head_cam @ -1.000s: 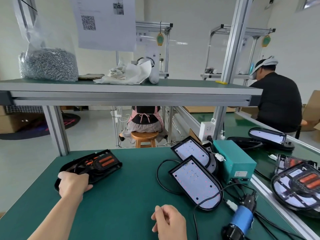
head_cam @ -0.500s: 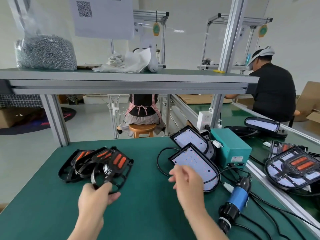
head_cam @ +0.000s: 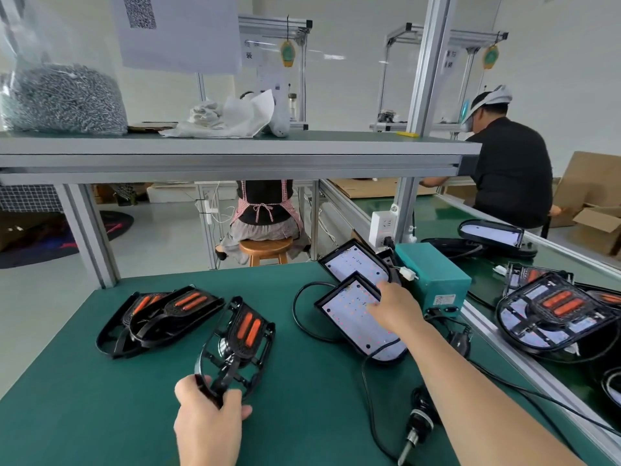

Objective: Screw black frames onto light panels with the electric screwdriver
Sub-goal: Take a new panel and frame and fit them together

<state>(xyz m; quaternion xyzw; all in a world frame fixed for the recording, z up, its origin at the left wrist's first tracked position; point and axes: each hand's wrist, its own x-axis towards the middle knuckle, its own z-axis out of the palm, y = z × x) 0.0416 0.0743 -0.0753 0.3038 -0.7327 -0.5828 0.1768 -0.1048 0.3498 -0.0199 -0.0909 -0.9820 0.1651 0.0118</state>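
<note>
Nearby, three black frames point(head_cam: 240, 334), two light panels point(head_cam: 353, 319), one screwdriver point(head_cam: 418, 428).

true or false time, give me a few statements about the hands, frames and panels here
1. The left hand grips a black frame. True.
2. The right hand holds the electric screwdriver. False: the screwdriver lies on the green mat; the hand touches the nearer light panel.
3. A bag of screws sits on the upper shelf. True.
4. The gripped frame already lies on a panel. False: it is over the mat, apart from the panels.
</note>
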